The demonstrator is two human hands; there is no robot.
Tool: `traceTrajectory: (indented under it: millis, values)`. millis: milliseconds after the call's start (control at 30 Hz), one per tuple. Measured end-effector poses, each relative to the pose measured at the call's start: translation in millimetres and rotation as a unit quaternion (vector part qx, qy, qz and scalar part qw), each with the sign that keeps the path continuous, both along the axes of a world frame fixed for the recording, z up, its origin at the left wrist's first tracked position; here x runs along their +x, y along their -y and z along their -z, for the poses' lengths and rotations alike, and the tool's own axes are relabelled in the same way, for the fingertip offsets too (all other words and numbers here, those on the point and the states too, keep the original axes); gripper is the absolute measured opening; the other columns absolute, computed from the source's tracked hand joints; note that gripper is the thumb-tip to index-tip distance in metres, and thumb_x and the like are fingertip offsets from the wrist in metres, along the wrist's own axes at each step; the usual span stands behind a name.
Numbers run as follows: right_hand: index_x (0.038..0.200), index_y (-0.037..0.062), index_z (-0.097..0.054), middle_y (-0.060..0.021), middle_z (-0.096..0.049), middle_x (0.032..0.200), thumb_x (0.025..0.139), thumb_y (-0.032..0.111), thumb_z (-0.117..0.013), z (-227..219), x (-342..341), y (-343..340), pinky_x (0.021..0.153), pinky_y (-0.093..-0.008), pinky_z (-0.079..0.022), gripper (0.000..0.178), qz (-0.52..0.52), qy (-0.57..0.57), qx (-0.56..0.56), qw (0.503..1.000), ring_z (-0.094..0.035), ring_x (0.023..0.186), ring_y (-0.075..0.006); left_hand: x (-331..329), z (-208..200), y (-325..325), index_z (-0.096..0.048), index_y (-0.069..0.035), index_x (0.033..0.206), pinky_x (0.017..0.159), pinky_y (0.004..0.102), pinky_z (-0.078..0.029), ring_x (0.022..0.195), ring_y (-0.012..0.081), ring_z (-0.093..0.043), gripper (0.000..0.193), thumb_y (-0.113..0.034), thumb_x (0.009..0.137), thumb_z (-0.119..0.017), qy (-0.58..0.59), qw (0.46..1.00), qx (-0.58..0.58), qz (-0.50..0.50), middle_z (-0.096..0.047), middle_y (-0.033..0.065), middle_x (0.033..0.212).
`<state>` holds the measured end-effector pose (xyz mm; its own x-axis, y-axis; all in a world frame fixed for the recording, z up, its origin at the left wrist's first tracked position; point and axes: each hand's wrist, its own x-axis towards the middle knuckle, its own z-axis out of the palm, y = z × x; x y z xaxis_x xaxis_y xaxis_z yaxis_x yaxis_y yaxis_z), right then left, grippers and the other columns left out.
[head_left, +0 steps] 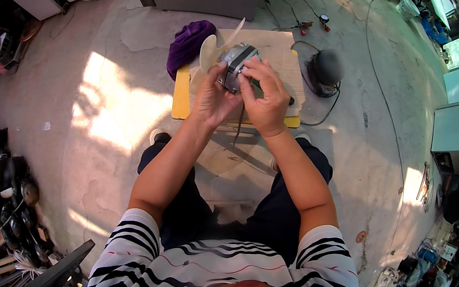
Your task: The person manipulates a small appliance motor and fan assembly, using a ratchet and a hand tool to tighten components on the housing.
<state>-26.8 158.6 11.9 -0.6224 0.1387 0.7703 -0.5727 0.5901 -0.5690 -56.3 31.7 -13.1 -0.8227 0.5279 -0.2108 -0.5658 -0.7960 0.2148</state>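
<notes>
A small silver and dark fan motor (236,65) with a cream fan blade (210,53) on its left side is up in front of me, over a cardboard sheet (279,38). My left hand (213,96) is closed around the motor's near left side, thumb up against it. The bent fingers of my right hand (266,98) press on the motor's right face; whether they also pinch a small part is hidden. A dark cord (239,126) hangs below my hands. Just right of my right hand, a dark handle end (291,100) lies on the cardboard.
The cardboard lies on a low yellow board (181,100). A purple cloth (190,44) bunches at its left. To the right stands a round black device (325,71) with a cable. A gauge (323,18) with hoses lies beyond. Appliances and piled parts (16,200) line the sides.
</notes>
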Motion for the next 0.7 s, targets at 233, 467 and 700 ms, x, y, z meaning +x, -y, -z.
traceTrajectory:
  millis: [233, 467, 700]
  values:
    - [0.092, 0.0070, -0.070, -0.0068, -0.073, 0.102, 0.077, 0.004, -0.077, 2, -1, -3, 0.099, -0.0464, -0.051, 0.017, 0.012, 0.000, 0.028, 1.000, -0.070, 0.101, -0.0295, 1, -3, -4, -0.053, -0.003, 0.127, 0.105, 0.0353, -0.047, 0.114, 0.0181, -0.061, 0.051, -0.027, 0.086, -0.073, -0.013, 1.000, -0.007, -0.011, -0.063, 0.0090, 0.123]
    - [0.090, 0.0115, -0.070, -0.0019, -0.073, 0.100, 0.075, 0.006, -0.076, -2, 4, -2, 0.101, -0.0488, -0.047, 0.017, 0.017, 0.007, 0.069, 0.997, -0.070, 0.101, -0.0239, 1, -2, -5, -0.049, -0.004, 0.134, 0.109, 0.0413, -0.045, 0.119, 0.0224, -0.058, 0.062, -0.038, 0.087, -0.071, -0.032, 0.999, -0.027, -0.014, -0.060, 0.0103, 0.128]
    - [0.088, 0.0140, -0.070, 0.0014, -0.072, 0.102, 0.075, 0.007, -0.077, -2, 2, -6, 0.105, -0.0495, -0.040, 0.017, 0.028, 0.008, 0.081, 0.996, -0.069, 0.103, -0.0212, 2, 2, -3, -0.050, -0.003, 0.130, 0.107, 0.0376, -0.047, 0.115, 0.0187, -0.060, 0.057, -0.035, 0.088, -0.071, -0.014, 1.000, -0.026, -0.007, -0.063, 0.0095, 0.122]
